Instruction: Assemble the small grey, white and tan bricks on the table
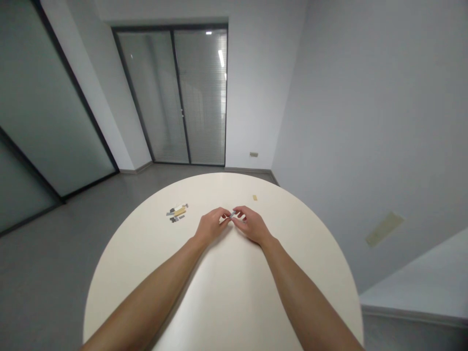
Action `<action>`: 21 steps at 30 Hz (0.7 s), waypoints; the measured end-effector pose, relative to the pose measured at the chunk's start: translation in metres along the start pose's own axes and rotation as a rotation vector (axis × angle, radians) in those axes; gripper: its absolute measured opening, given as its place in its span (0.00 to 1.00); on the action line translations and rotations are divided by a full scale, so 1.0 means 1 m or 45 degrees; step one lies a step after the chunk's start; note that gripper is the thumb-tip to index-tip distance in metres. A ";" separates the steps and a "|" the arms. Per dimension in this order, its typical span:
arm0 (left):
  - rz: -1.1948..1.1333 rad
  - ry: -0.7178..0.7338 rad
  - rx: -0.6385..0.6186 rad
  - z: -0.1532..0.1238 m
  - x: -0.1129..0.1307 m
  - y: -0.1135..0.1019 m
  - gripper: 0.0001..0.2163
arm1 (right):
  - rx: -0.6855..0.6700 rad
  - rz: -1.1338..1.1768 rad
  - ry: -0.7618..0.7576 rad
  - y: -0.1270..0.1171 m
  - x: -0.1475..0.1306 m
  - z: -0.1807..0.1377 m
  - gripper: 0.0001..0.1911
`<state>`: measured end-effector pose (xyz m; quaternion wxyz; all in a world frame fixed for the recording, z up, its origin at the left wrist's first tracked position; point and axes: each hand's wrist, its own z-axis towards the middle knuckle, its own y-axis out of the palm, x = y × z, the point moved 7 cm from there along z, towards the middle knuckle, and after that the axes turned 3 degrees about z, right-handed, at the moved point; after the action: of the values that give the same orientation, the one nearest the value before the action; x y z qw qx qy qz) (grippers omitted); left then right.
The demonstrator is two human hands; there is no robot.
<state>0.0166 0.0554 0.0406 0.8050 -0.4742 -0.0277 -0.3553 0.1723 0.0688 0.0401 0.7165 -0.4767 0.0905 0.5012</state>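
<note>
A small grey plastic piece (232,214) is pinched, both grips nearly closed, between the fingertips of the left hand (211,226) and the right hand (253,225), over a round cream table (226,187). Grey and tan building bricks (177,212) remain grouped beyond the left hand; a lone tan piece (255,197) lies beyond the right.

Bricks (177,212) left of left hand (211,226), on table (120,292)
</note>
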 end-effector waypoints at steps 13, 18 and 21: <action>-0.067 -0.022 -0.072 -0.001 -0.004 0.007 0.08 | 0.013 -0.007 -0.029 -0.003 -0.004 0.000 0.16; -0.097 -0.052 -0.103 -0.002 -0.002 0.006 0.09 | 0.009 -0.009 -0.035 -0.001 -0.003 0.000 0.17; -0.118 -0.082 -0.112 -0.001 -0.003 0.007 0.09 | 0.003 -0.010 -0.036 0.000 0.001 0.001 0.18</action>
<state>0.0178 0.0581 0.0336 0.7648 -0.5186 -0.0598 -0.3775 0.1722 0.0698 0.0398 0.7202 -0.4690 0.0792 0.5050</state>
